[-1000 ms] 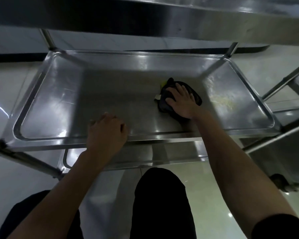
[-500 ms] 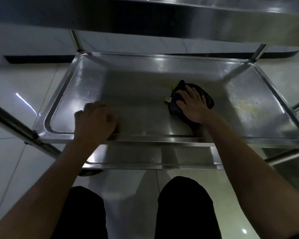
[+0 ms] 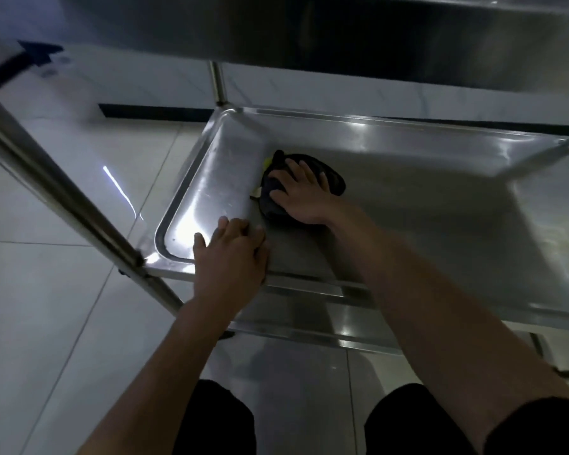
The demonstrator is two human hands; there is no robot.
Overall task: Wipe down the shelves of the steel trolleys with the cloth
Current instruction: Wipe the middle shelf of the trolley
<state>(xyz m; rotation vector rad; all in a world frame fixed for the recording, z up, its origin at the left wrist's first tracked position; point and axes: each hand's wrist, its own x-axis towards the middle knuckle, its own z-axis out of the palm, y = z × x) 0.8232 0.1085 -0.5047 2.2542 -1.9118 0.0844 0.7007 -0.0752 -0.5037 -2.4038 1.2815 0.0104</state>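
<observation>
The person crouches at the shiny steel trolley, working on its shallow, rimmed middle shelf (image 3: 408, 198). The right hand (image 3: 301, 195) lies flat on a dark, crumpled cloth (image 3: 334, 178) with a bit of yellow showing at its far-left edge; the fingers (image 3: 304, 169) are spread and fairly straight, pressing the cloth down rather than gripping it. The cloth sits inside the shelf, bunched under and just beyond those fingers, towards the shelf's left end. The left hand (image 3: 230, 257) rests on the shelf's near rim, close to the left corner, its fingers (image 3: 222, 226) curled over the edge onto the shelf floor. Nothing else lies in the shelf. To the right of the spread fingers, well apart, a faint pale smear (image 3: 565, 254) marks the steel. Another steel shelf (image 3: 309, 326) shows below, and the underside of the top one (image 3: 309, 27) hangs overhead. Pale floor tiles (image 3: 63, 290) surround the trolley.
</observation>
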